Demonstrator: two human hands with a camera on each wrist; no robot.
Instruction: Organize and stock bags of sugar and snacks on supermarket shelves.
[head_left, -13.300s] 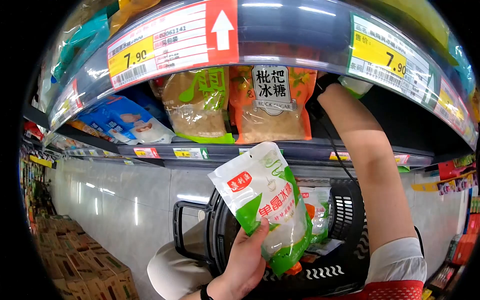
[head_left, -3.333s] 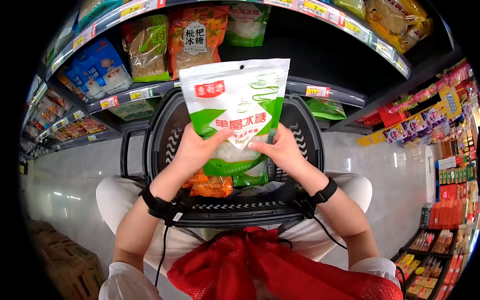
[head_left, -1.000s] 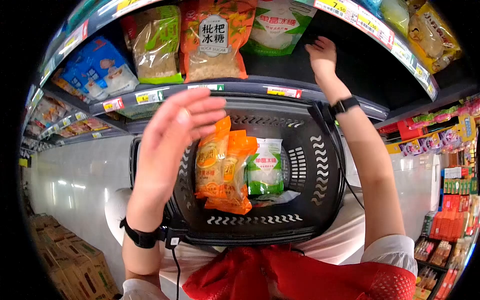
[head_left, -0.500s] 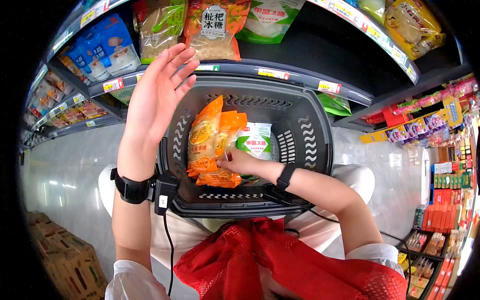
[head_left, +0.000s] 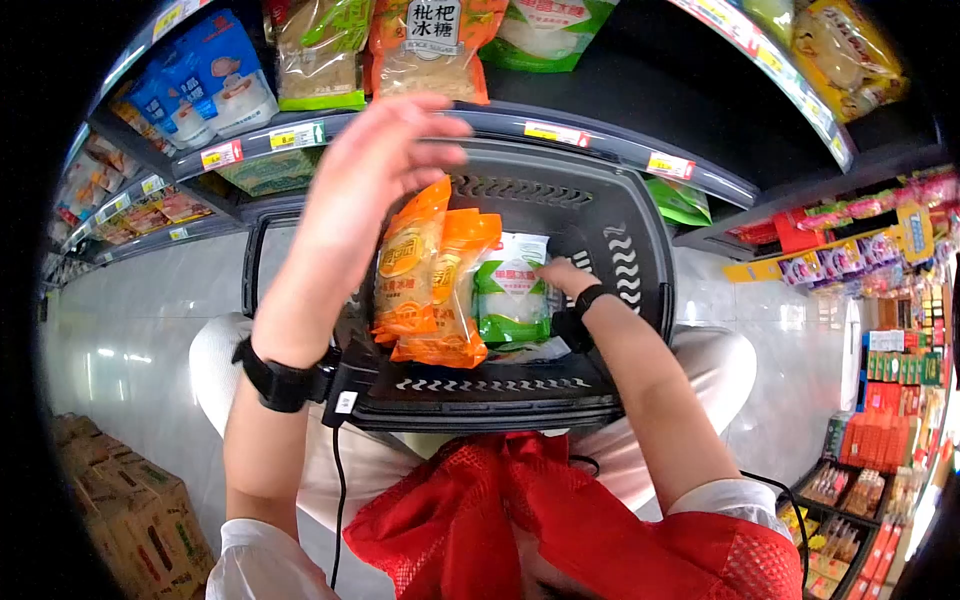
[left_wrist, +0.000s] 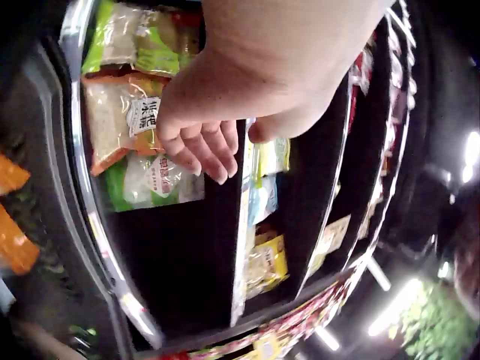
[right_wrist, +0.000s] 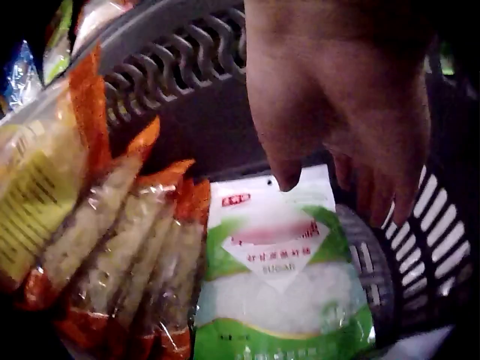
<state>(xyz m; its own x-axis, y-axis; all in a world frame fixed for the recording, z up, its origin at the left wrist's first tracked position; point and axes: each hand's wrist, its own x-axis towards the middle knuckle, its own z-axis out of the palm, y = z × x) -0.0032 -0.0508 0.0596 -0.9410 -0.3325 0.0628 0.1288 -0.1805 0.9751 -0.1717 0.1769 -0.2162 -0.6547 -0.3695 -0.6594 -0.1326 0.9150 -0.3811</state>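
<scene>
My right hand (head_left: 570, 281) is down inside the black shopping basket (head_left: 640, 400), beside the upper right edge of a white-and-green bag of rock sugar (head_left: 515, 292). In the right wrist view its thumb tip overlaps the top of the bag, while the other fingers hang straight at the bag's right side. To the left in the basket stand several orange bags of rock sugar (head_left: 408, 262), leaning close together. My left hand (head_left: 365, 175) hovers above the basket's left rim with fingers loosely extended, holding nothing, as the left wrist view (left_wrist: 199, 142) also shows.
Ahead is a store shelf (head_left: 640, 110) bearing an orange loquat rock sugar bag (head_left: 430, 50), another white-and-green bag (head_left: 548, 32) and blue pouches (head_left: 215, 80). The basket sits between the person's knees. Cardboard boxes (head_left: 130, 500) stand on the floor at left.
Earlier both hands held a white-and-green bag over the basket. The right hand then reached to the shelf, came down to the orange bags, and shifted right to the white-and-green bag.
</scene>
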